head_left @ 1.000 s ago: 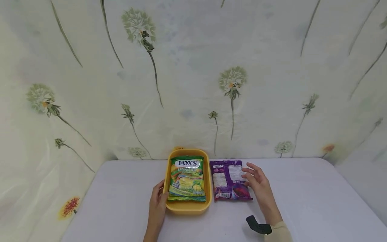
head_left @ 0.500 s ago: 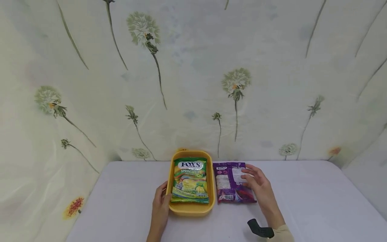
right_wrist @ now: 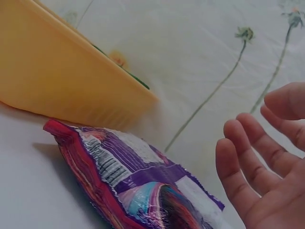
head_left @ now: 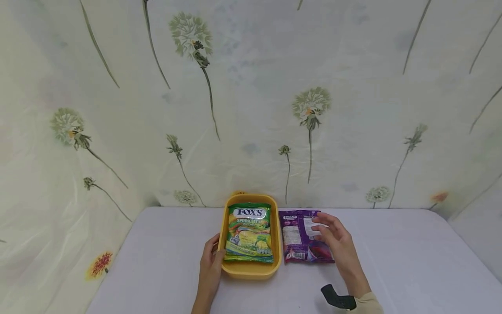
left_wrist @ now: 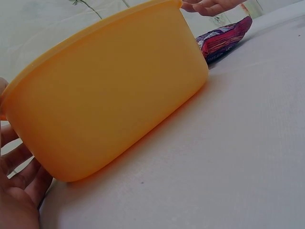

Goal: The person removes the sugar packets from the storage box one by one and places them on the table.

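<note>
A yellow plastic tub (head_left: pixel 251 270) stands on the table with a green bag of Fox's Spring Tea candy (head_left: pixel 249 235) lying face up inside. My left hand (head_left: pixel 211 266) grips the tub's left side, thumb at the rim and fingers along the outer wall; the left wrist view shows those fingers (left_wrist: pixel 21 164) against its end. Just right of the tub, a purple bag of Fox's candy (head_left: pixel 296 237) lies with its printed back up. Over that bag's right edge hovers my right hand (head_left: pixel 341 246), fingers spread in a loose curve and holding nothing; the right wrist view shows a gap between them.
A white cloth covers the table (head_left: pixel 164 261). Behind it hangs a pale curtain (head_left: pixel 251 109) printed with dandelions, close to the tub's far end. A black strap-like piece (head_left: pixel 338 298) sits at my right wrist beside a beige sleeve (head_left: pixel 368 304).
The head view has shifted slightly, so everything appears a little farther right. My left hand stays on the tub, and my right hand keeps hovering by the purple bag.
</note>
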The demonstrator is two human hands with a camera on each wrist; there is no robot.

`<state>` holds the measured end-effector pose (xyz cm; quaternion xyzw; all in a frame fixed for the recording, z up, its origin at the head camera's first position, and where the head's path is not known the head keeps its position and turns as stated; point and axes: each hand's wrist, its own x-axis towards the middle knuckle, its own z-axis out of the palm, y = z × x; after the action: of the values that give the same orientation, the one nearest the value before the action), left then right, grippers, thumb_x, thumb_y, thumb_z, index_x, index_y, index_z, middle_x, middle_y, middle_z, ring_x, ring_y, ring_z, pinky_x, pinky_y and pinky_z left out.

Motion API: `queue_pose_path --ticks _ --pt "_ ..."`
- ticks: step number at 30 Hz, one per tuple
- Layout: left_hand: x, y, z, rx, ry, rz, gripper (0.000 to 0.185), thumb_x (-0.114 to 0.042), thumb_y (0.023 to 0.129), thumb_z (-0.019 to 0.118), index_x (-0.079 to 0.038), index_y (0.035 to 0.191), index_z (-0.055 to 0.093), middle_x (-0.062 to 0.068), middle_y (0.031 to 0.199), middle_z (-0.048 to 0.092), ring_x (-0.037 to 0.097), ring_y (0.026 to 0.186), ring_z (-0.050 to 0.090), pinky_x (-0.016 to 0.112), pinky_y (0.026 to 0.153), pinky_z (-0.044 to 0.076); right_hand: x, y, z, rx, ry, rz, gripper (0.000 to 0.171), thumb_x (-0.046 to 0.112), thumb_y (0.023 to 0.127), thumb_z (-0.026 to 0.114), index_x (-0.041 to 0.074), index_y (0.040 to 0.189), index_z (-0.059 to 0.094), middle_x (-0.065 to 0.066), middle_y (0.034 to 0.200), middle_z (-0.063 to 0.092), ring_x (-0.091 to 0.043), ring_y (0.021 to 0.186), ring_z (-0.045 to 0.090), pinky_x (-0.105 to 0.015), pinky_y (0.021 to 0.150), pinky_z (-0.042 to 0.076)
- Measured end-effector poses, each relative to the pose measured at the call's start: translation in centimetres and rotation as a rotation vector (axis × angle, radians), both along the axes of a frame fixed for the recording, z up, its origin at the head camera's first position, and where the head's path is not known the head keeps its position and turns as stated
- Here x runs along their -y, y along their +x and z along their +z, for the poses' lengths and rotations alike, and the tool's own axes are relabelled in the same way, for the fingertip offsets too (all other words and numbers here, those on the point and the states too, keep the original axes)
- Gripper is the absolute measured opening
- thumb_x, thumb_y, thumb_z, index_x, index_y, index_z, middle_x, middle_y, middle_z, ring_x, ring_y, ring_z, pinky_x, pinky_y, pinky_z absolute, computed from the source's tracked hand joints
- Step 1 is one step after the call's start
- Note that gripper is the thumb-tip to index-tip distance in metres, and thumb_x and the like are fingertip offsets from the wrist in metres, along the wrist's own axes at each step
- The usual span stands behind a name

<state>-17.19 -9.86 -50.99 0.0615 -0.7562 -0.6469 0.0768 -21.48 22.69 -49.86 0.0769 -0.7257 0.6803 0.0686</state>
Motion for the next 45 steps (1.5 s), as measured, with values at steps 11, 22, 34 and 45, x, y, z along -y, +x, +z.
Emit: queue_pose_path --ticks 11,22,34,45 --pt "0.4 -1.1 -2.8 -0.020 0.004 0.002 0.044 -0.011 0.094 0.049 -0.016 0.138 0.043 0.007 0.135 0.049 0.022 0.124 0.051 0.028 0.098 0.047 2.1 0.0 0.1 -0.053 -0.123 -0.017 0.040 0.016 0.097 0.051 -0.003 0.131 0.045 -0.013 0.121 0.058 -0.011 0.097 0.063 -0.029 0.080 0.056" --pt "0.4 -0.9 -2.0 -0.034 0.021 -0.004 0.043 -0.007 0.094 0.048 -0.013 0.137 0.045 0.009 0.137 0.049 0.024 0.123 0.052 0.030 0.099 0.046 2.6 0.0 0.1 0.013 -0.036 0.019 0.042 0.022 0.098 0.050 0.000 0.134 0.044 -0.007 0.121 0.057 -0.011 0.100 0.062 -0.028 0.082 0.056" --pt "0.2 0.0 0.2 -0.040 -0.016 -0.006 0.043 -0.006 0.094 0.047 -0.007 0.137 0.044 0.013 0.136 0.049 0.025 0.124 0.052 0.034 0.102 0.045 3.9 0.1 0.4 0.051 0.001 0.046 0.038 0.021 0.098 0.048 0.006 0.133 0.046 -0.019 0.128 0.052 -0.008 0.100 0.062 -0.026 0.085 0.054" --pt "0.1 0.0 0.0 -0.028 -0.018 -0.002 0.044 -0.007 0.094 0.047 -0.009 0.138 0.044 0.013 0.136 0.050 0.024 0.124 0.052 0.035 0.102 0.045 5.4 0.3 0.2 0.059 0.041 0.113 0.038 0.025 0.097 0.051 0.009 0.131 0.049 -0.016 0.128 0.055 -0.012 0.101 0.062 -0.027 0.080 0.055"
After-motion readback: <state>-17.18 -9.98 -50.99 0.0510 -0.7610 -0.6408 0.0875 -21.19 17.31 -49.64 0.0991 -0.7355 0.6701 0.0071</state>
